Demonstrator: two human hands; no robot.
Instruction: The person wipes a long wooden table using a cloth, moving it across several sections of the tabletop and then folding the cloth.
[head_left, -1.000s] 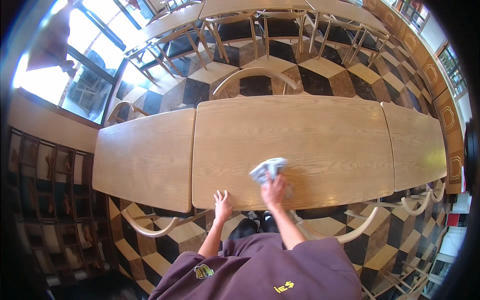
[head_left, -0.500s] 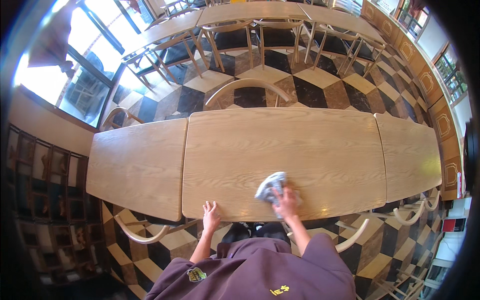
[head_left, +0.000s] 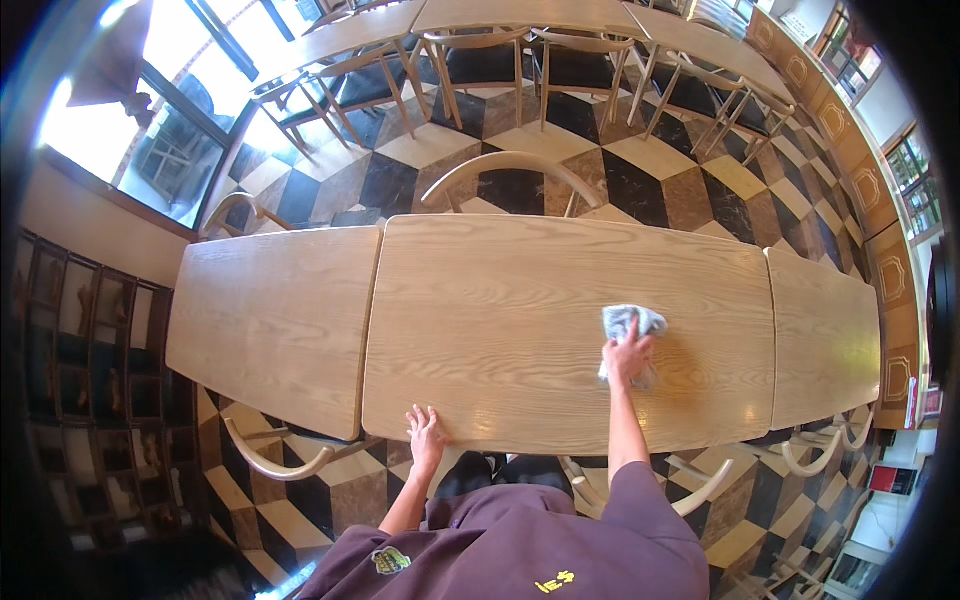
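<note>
A grey-and-white cleaning cloth (head_left: 650, 321) lies bunched on the middle section of the light wooden table (head_left: 500, 320), right of its centre. My right hand (head_left: 629, 359) presses down on the cloth and grips it, with folds showing in front of the fingers and beside the palm. That arm reaches well forward over the tabletop. At the table's near edge my left hand (head_left: 426, 437) rests with its fingers spread, and it holds nothing.
Narrow seams separate the left table section (head_left: 270, 320) and the right one (head_left: 825, 330) from the middle. A curved-back chair (head_left: 510, 163) stands at the far side; more chairs (head_left: 275, 460) are tucked along the near side. Beyond is another table row (head_left: 530, 15). Dark shelving (head_left: 90, 350) stands left.
My right hand has slid the cloth forward and to the right across the table, straightening the arm. My left hand stays at the near edge.
</note>
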